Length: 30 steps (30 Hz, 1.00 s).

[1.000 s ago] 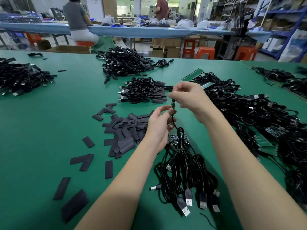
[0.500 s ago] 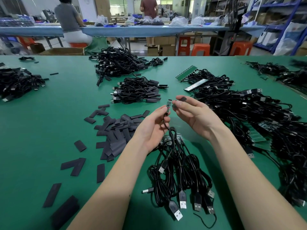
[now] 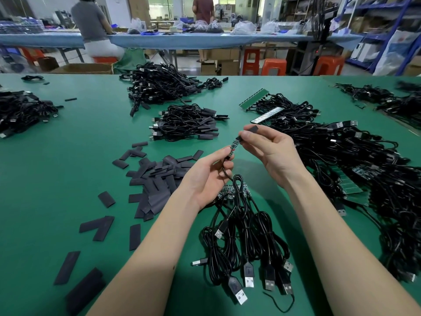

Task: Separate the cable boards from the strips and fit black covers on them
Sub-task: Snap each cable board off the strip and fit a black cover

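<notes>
2 bare hands meet above the middle of the green felt-covered table (image 3: 68, 169). The left hand (image 3: 208, 176) pinches the lower end of a small narrow green circuit board (image 3: 234, 145), where its thin black cable (image 3: 230, 176) joins, between thumb and fingertips, holding the board tilted up toward the right. The right hand (image 3: 271, 149) pinches a flat black sleeve cover (image 3: 252, 129) between thumb and forefinger, its lower edge touching the board's upper tip, the other fingers loosely curled. The cable drops to a coiled bundle of black USB cables (image 3: 246, 242) lying under the wrists, plugs fanned toward the near edge and a row of small boards at its far end. Left of the hands lies a loose heap of flat black covers (image 3: 155, 179), with strays scattered nearer. Beyond the hands sits a pile of covered cables (image 3: 189, 123). To the right sprawls a large tangle of black cables on green board strips (image 3: 350, 165).
</notes>
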### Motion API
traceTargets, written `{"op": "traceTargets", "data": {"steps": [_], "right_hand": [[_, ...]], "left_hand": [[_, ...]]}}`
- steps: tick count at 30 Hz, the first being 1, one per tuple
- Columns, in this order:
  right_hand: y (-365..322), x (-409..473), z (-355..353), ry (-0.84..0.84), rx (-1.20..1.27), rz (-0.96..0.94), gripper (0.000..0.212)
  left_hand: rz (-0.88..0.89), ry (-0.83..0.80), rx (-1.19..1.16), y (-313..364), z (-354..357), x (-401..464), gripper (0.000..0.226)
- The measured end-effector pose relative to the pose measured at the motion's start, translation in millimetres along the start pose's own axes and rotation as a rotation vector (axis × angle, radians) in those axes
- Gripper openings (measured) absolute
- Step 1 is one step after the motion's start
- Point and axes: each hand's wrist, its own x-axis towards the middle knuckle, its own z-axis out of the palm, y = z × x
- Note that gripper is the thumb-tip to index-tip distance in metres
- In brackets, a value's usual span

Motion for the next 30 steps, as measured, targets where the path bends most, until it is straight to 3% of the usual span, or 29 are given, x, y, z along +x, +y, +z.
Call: {"op": "traceTargets", "data": {"steps": [7,12,20,25,30], "right_hand": [[-7,-2,-8,-0.069,-0.089,-0.014,0.016],[-17,-5,-20,-0.176,-0.09,0.079,0.023],[-29,-7,-29,-0.309,-0.2,0.089,0.02],[-23,-9,-25,-0.311,-0.166,0.049,0.018],[-22,-10,-25,-0.339,-0.208,0.068,0.016]], "left_hand": [[0.003,-0.054,-0.014,-1,-2,0,0.03],[-0.018,-0.126,0.055,-2,-3,-2,0.003],[-0.005,-0.15,0.15,-4,-1,-4,0.01],[-0.003,-0.155,0.125,-4,-2,-3,0.005],[-0.003,-0.159,0.148,-4,-2,-4,0.016]]}}
